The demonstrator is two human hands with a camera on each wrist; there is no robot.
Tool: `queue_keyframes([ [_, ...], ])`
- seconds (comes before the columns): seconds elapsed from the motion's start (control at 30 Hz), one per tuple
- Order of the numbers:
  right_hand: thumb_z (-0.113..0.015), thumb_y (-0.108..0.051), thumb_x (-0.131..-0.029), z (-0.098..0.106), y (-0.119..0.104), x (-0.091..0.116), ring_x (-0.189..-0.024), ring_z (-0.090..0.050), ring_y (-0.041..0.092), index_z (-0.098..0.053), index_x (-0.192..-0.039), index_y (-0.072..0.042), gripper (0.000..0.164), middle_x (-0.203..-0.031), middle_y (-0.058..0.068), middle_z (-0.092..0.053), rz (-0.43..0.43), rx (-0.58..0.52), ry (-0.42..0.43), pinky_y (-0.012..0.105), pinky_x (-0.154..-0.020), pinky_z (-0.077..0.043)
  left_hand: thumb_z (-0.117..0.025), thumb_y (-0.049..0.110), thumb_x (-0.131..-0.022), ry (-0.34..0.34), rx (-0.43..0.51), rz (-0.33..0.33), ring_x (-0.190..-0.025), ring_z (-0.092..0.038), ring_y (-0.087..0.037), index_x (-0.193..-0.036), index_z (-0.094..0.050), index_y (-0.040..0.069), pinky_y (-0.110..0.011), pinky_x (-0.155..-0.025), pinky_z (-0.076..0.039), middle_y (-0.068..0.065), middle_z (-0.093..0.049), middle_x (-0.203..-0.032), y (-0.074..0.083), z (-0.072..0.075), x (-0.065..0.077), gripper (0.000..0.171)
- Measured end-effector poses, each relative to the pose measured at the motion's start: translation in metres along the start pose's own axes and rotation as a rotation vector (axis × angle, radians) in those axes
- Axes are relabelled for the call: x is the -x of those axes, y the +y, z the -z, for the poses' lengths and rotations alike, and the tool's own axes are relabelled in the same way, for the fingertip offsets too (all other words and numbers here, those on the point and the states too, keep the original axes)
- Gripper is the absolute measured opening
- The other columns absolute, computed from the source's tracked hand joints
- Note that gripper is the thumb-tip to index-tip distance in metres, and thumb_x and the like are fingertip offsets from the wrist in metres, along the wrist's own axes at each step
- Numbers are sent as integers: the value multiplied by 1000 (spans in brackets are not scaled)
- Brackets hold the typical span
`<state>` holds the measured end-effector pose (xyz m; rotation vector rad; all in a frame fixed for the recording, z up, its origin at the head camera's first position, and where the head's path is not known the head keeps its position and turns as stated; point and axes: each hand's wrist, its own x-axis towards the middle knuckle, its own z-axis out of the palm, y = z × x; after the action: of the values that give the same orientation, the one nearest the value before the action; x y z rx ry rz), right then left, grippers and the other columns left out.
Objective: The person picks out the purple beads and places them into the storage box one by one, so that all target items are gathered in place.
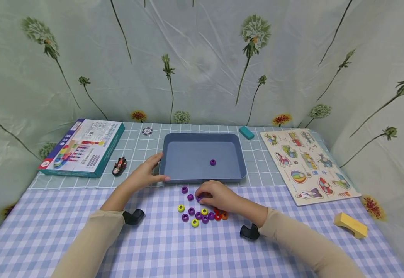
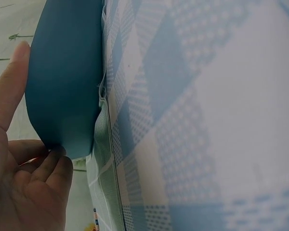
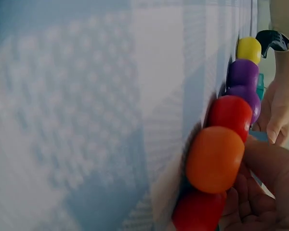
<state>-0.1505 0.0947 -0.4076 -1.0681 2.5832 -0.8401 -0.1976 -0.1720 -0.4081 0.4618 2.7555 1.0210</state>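
Note:
A shallow blue tray (image 1: 203,180) lies at the middle of the table with one purple bead (image 1: 213,162) inside. My left hand (image 1: 145,172) holds the tray's near left corner, thumb at the front wall and fingers round the left side. In the left wrist view the fingertips touch the tray wall (image 2: 65,82). Just in front of the tray, my right hand (image 1: 219,195) pinches a purple bead (image 1: 199,199) between thumb and fingers. Loose purple, yellow (image 1: 195,223), red and orange beads (image 1: 224,216) lie around and under that hand, some partly hidden by it.
At the left lie a boxed toy set (image 1: 84,146) and a small toy motorcycle (image 1: 119,166). A poker chip (image 1: 147,131) and a teal block (image 1: 246,133) flank the tray's far side. To the right are a wooden picture puzzle (image 1: 306,164) and a yellow arch block (image 1: 350,224).

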Motion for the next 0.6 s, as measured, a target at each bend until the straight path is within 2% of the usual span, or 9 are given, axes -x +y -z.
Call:
queue_keyframes([
  [0.17,-60,-16,-76,6,-1,4,-76,-49,4,-60,-95,-12,20,-88,-9,-54,-37,-188,68,17,-67,-43,-65,46,-62,3,1,-7,-118,-22,-33,-132,-15,3,-44,-93,-23,-17,-16,-134,0,0,0,96],
  [0.33,-57,-3,-76,33,-12,6,-79,-53,15,-58,-95,-1,19,-91,6,-54,-24,-380,194,22,-71,-45,-64,51,-59,8,0,-2,-117,-23,-32,-132,-16,4,-44,-93,-25,-16,-16,-134,0,0,0,99],
  [0.47,-55,4,-75,54,-10,3,-80,-53,24,-57,-95,5,19,-91,16,-53,-37,-435,296,26,-70,-46,-63,52,-59,1,5,-10,-117,-23,-33,-132,-15,4,-44,-93,-25,-17,-16,-134,0,0,1,100],
  [0.53,-55,4,-76,60,-1,0,-81,-52,24,-56,-96,5,20,-91,17,-53,-74,-431,323,26,-70,-46,-63,52,-59,0,5,-11,-117,-23,-33,-132,-15,4,-44,-93,-25,-16,-16,-134,0,0,1,99],
  [0.6,-55,1,-76,59,17,-5,-82,-52,21,-57,-97,2,20,-93,14,-54,-116,-425,328,25,-70,-46,-63,51,-61,-2,4,-11,-118,-22,-32,-132,-15,4,-44,-93,-24,-16,-15,-134,0,0,1,98],
])
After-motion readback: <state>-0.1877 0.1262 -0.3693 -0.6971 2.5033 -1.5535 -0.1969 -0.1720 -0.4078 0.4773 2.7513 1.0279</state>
